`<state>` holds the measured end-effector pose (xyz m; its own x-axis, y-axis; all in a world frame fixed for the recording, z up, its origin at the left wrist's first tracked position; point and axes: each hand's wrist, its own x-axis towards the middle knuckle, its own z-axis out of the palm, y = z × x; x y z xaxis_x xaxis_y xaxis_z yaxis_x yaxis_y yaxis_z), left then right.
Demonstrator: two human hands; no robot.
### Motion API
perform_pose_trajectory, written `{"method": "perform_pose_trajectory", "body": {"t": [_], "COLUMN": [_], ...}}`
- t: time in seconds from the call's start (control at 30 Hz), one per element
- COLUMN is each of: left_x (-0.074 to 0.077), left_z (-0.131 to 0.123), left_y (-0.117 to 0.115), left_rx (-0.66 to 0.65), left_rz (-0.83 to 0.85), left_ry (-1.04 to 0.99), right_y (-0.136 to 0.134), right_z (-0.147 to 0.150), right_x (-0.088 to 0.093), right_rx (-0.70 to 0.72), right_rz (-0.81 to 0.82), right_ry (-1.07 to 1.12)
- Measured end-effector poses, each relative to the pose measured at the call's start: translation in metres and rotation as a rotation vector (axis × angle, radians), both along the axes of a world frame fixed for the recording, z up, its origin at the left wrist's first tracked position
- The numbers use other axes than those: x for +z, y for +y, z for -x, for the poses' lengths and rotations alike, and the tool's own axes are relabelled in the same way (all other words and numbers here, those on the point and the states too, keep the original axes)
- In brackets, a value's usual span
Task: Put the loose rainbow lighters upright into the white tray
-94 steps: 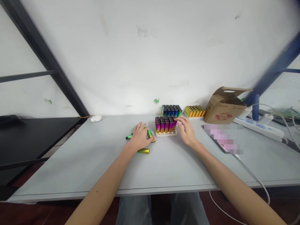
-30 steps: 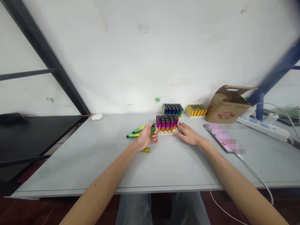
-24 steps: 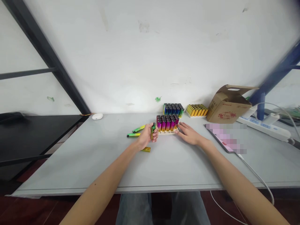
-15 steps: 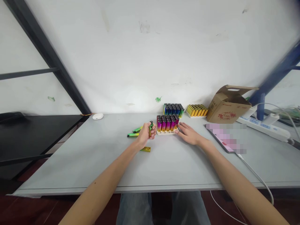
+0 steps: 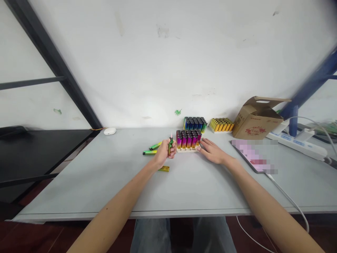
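My left hand (image 5: 166,154) is closed around a green lighter (image 5: 170,147), held upright with a small flame at its top. Beside and partly behind that hand, several green-yellow lighters (image 5: 149,152) lie on the table, one golden at its near end (image 5: 164,169). My right hand (image 5: 212,151) rests with fingers apart against the right side of a white rack (image 5: 184,150). Purple-to-orange lighters (image 5: 189,140) stand upright in rows in that rack.
Behind stand blue-green lighters (image 5: 195,123) and a rack of yellow lighters (image 5: 221,125). To the right are an open cardboard box (image 5: 256,121), a phone or tablet (image 5: 249,156) on a white cable and a power strip (image 5: 297,143). A white case (image 5: 110,131) lies at the back left.
A small flame now shows above the lighter in my left hand, which has shifted very slightly. My right hand stays by the rack.
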<state>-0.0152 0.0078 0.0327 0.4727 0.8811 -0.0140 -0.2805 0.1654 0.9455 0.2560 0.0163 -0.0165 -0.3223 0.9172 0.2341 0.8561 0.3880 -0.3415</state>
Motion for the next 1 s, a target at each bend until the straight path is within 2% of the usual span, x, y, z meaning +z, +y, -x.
{"method": "perform_pose_trajectory", "body": {"t": [0.3, 0.67, 0.83, 0.9, 1.0], "left_x": [-0.001, 0.005, 0.003, 0.002, 0.001], "left_z": [0.002, 0.0, 0.003, 0.002, 0.001], "left_y": [-0.001, -0.004, -0.003, -0.002, -0.003], "left_rx": [-0.026, 0.011, 0.014, 0.028, 0.033], "left_rz": [-0.024, -0.035, -0.056, -0.086, -0.157], "left_ry": [-0.02, -0.092, -0.099, -0.049, 0.047], "right_y": [0.001, -0.001, -0.001, -0.001, -0.001], "right_z": [-0.002, 0.001, 0.002, 0.002, 0.001], "right_x": [0.0, 0.004, 0.002, 0.002, 0.01], "right_rx": [-0.029, -0.032, -0.021, -0.045, -0.135], "right_rz": [0.055, 0.033, 0.001, -0.043, -0.205], "right_ry": [-0.095, -0.062, -0.009, 0.051, 0.184]}}
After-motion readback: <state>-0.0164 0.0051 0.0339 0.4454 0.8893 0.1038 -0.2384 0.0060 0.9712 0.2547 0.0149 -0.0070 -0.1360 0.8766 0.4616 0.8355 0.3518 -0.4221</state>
